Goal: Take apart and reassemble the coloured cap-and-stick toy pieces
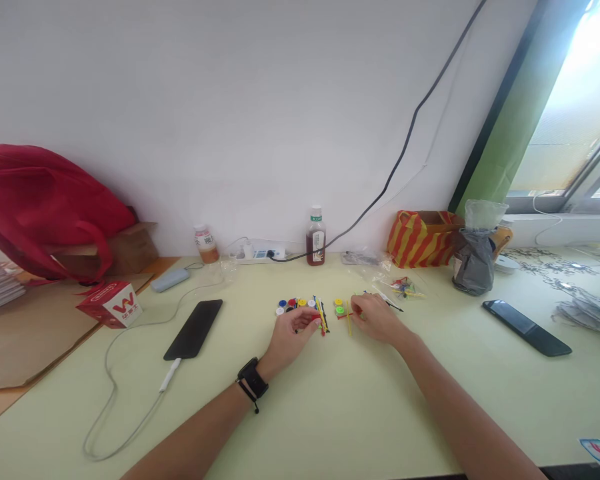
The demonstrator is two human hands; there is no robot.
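My left hand (pixel 294 331) is curled, its thumb and forefinger closed on the left side of a bundle of thin coloured strips (pixel 323 316). Round coloured discs (pixel 283 304), in blue, white, red and yellow, lie in rows behind that hand, which partly covers them. My right hand (pixel 376 316) is closed with its fingertips down near the table; whatever is in them is hidden. Just left of those fingertips is a yellow strip (pixel 349 320), with a red one crossing close by. A yellow disc and a green disc (pixel 339 311) sit between the hands. A dark strip (pixel 394 306) shows behind my right hand.
Clear plastic bags (pixel 375 261) and a pile of coloured pieces (pixel 405 288) lie at the back right. A sauce bottle (pixel 316 239) stands by the wall near a power strip (pixel 263 252). Phones lie left (pixel 193 329) and right (pixel 525 327); a cable (pixel 111 373) loops at left.
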